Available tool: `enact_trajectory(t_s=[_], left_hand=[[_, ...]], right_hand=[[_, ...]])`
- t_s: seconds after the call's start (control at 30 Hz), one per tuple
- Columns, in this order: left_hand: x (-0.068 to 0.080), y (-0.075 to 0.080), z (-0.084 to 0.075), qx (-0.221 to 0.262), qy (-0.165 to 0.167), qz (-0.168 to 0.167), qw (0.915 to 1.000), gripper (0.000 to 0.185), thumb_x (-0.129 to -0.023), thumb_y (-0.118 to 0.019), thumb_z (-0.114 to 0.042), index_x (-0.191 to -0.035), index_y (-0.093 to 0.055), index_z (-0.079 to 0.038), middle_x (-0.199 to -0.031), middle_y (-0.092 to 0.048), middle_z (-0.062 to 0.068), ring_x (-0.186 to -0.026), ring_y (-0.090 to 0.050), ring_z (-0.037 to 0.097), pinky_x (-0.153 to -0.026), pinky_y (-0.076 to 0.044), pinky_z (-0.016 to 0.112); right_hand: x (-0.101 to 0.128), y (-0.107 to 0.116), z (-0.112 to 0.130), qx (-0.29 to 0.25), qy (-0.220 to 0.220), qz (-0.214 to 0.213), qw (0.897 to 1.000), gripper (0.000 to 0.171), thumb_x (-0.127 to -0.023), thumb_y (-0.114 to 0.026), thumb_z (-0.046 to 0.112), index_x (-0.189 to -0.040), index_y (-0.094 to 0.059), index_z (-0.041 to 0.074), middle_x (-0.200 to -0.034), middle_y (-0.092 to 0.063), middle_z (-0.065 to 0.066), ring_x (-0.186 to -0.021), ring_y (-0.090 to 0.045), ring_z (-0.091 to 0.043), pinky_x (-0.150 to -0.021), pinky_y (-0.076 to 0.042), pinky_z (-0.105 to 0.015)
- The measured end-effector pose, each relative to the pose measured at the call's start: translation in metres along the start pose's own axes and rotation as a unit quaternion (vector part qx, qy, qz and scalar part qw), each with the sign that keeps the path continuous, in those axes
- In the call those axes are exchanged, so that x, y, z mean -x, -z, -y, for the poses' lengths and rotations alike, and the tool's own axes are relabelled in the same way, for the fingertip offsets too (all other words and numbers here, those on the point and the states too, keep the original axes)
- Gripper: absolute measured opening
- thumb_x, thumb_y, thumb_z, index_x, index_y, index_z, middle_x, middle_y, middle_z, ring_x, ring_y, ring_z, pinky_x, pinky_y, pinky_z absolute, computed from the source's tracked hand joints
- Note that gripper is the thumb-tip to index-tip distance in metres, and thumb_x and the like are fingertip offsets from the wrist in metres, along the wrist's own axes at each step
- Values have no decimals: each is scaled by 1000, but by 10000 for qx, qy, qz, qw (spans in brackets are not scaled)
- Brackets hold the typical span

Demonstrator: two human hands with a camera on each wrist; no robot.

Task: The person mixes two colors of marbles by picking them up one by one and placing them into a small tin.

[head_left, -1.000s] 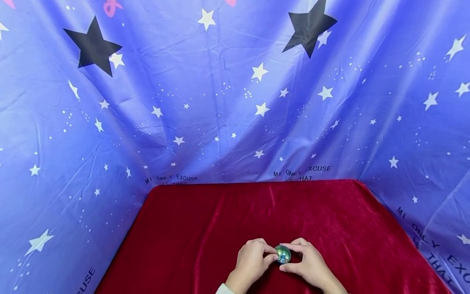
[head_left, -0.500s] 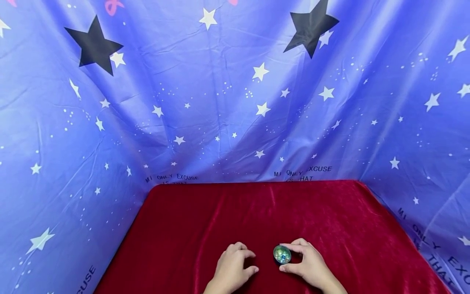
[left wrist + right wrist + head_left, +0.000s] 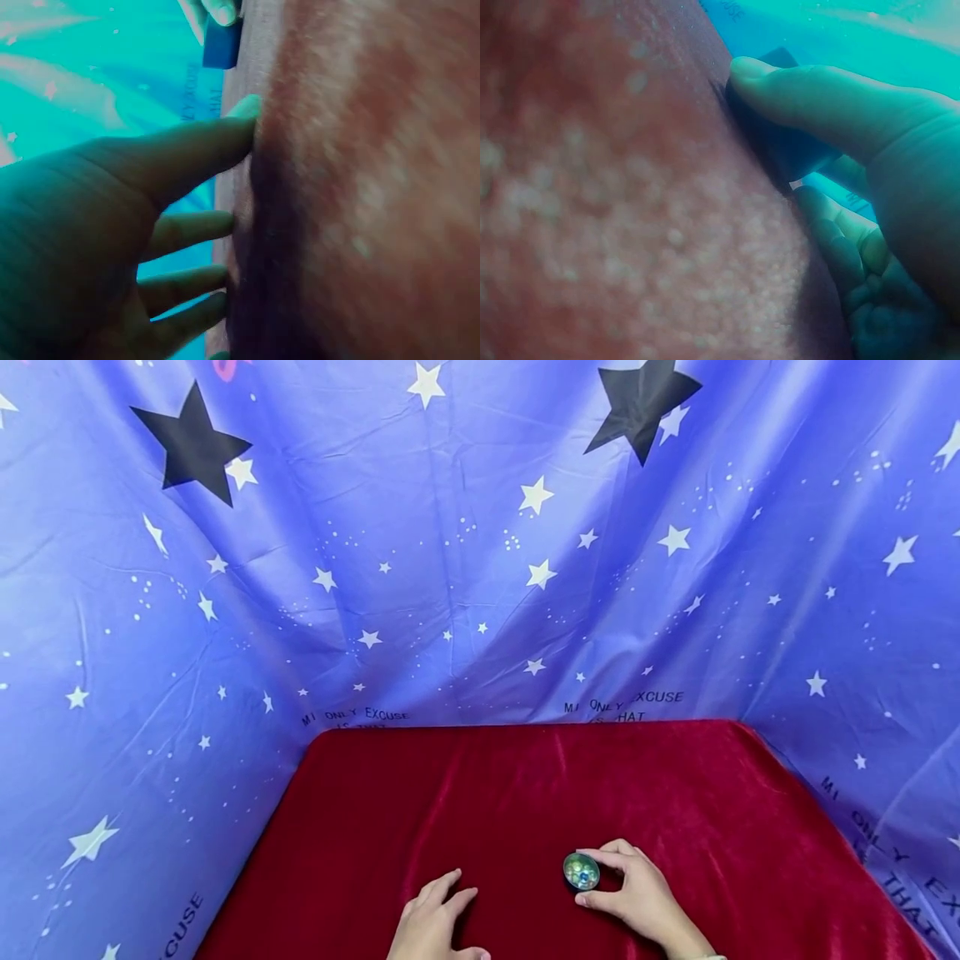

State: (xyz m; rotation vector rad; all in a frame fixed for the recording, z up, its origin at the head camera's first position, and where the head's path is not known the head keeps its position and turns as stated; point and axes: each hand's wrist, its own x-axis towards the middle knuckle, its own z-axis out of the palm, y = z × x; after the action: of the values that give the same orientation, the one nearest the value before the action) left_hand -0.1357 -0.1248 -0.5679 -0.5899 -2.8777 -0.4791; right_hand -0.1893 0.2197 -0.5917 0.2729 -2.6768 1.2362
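Observation:
A small round piece (image 3: 582, 872) with a shiny, mottled green-and-blue top and dark sides sits low over the red cloth, right of centre. My right hand (image 3: 641, 895) pinches it between thumb and forefinger from its right side. In the right wrist view the thumb (image 3: 802, 90) lies along its dark side (image 3: 780, 142), and the other fingers curl below. My left hand (image 3: 433, 920) is well to the left, fingers spread and holding nothing. The left wrist view shows its fingertips at the cloth, with the dark piece (image 3: 222, 45) farther off.
Red velvet cloth (image 3: 420, 793) covers the table. Behind it and along both sides hang blue-purple curtains (image 3: 450, 568) printed with white and black stars and some lettering.
My left hand has let go of the round piece and moved left and nearer, its fingers spreading. My right hand keeps hold of the piece in nearly the same place.

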Motion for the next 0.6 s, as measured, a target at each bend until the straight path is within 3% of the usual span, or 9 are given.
enact_trajectory(t_s=[0.37, 0.47, 0.6], left_hand=[[-2, -1, -2, 56, 138, 100, 9998, 77, -60, -92, -59, -124, -71, -23, -141, -59, 8, -127, -58, 31, -85, -54, 50], [-3, 3, -2, 84, 199, 264, 9994, 70, -65, -91, -57, -124, -71, -24, -141, -59, 5, -128, -57, 29, -85, -51, 45], [-10, 13, 2, 519, 311, 490, 9970, 52, -75, -87, -48, -119, -73, -24, -135, -61, 0, -125, -56, 27, -87, -46, 42]], right_hand=[[5, 0, 1, 94, -247, 183, 9995, 64, -58, -98, 49, -117, -76, 41, -102, -61, 21, -95, -53, -1, -84, -45, -24], [6, -1, 0, -32, -260, 222, 9994, 63, -62, -97, 48, -120, -75, 38, -103, -61, 21, -97, -55, -1, -87, -47, -24], [7, 3, 2, -469, -156, 520, 9974, 64, -73, -92, 45, -130, -71, 26, -111, -65, 15, -101, -59, -4, -89, -50, -24]])
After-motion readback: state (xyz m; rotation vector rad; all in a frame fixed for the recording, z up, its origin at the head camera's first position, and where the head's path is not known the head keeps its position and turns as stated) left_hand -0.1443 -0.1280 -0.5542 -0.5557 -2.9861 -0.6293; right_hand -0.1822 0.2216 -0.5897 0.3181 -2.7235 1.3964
